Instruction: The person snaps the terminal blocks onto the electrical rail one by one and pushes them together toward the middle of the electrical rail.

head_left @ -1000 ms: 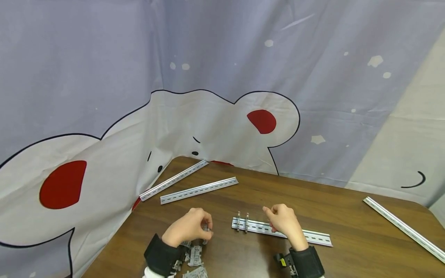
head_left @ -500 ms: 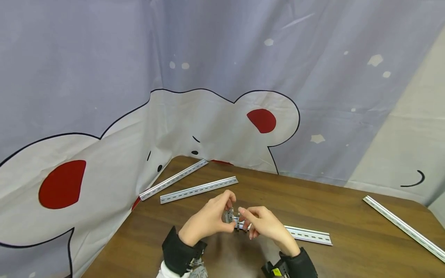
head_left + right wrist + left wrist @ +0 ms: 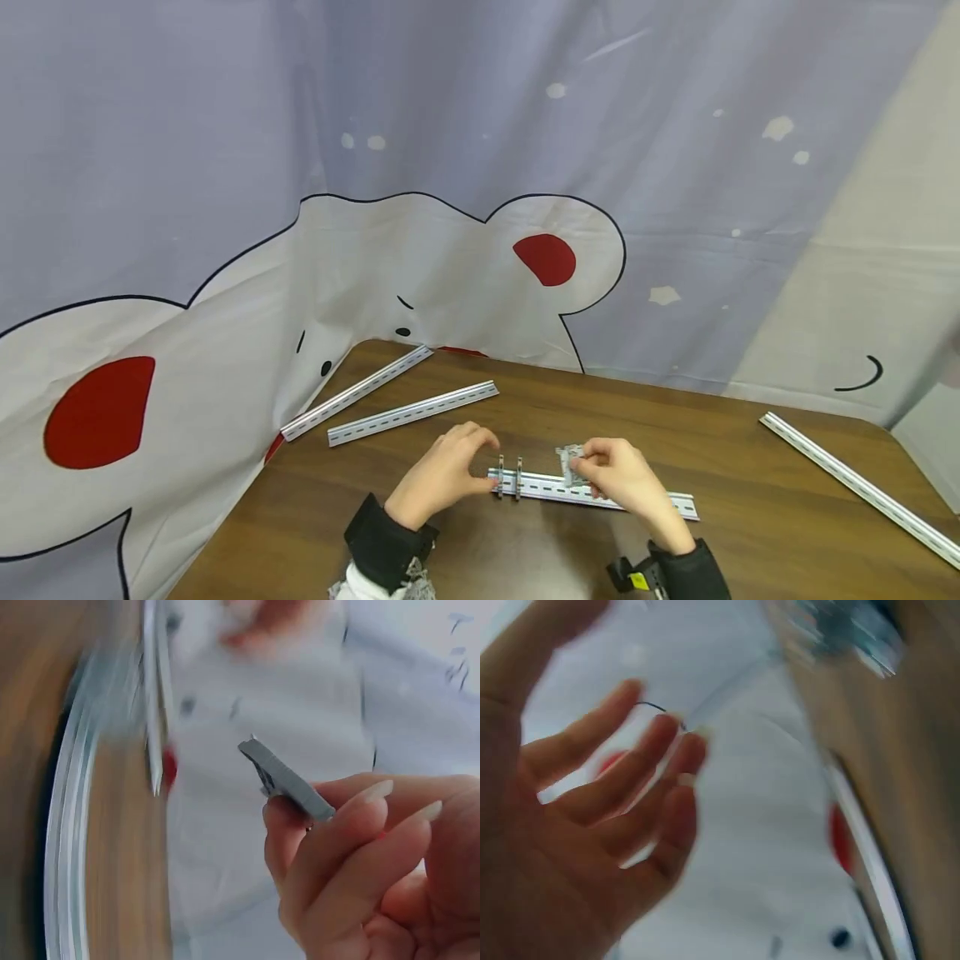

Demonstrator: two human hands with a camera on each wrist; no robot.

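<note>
While a small grey clip is being pinched between the thumb and curled fingers of the right hand — just above the middle of the near metal rail — the left hand is being held with relaxed fingers, gripping nothing, at the rail's left end. Two clips are already standing on that rail beside the left fingertips, and the rail is lying flat on the brown table.

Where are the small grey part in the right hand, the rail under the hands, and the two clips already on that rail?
grey part (image 3: 289,782), right wrist view, middle of its flat body.
rail (image 3: 663,503), head view, bare right end.
two clips (image 3: 509,477), head view, between the upright pair.
</note>
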